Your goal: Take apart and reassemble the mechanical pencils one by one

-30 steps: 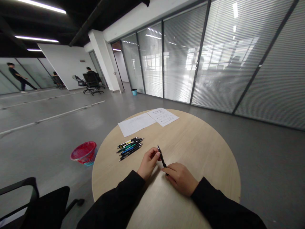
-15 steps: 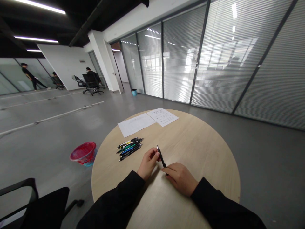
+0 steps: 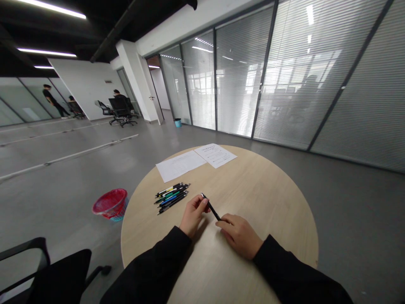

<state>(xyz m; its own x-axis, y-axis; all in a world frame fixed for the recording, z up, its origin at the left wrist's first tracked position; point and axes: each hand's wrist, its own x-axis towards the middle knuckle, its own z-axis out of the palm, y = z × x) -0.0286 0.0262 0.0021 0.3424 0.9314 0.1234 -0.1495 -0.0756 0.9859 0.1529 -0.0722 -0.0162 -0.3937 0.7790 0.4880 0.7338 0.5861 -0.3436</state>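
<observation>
A black pen [image 3: 212,209] slants between my two hands just above the round wooden table [image 3: 268,185]. Near the pen's silver tip, my left hand [image 3: 193,213] is closed, thumb and fingers pinching the barrel. My right hand [image 3: 241,234] grips the other end, which its fingers partly hide. Left of my left hand lies a bunch of pens [image 3: 172,197], several of them side by side, with black, green, blue, yellow and white parts.
Two printed paper sheets [image 3: 180,165] lie at the table's far side. A red-lined wastebasket [image 3: 110,204] stands on the floor to the left. Nearer is a black chair [image 3: 60,274]. Farther back, a person [image 3: 53,101] is on foot near seated people.
The pen's tip end has swung left along with my left hand, so the pen lies more slanted. My right hand has barely moved. The distant person has shifted right.
</observation>
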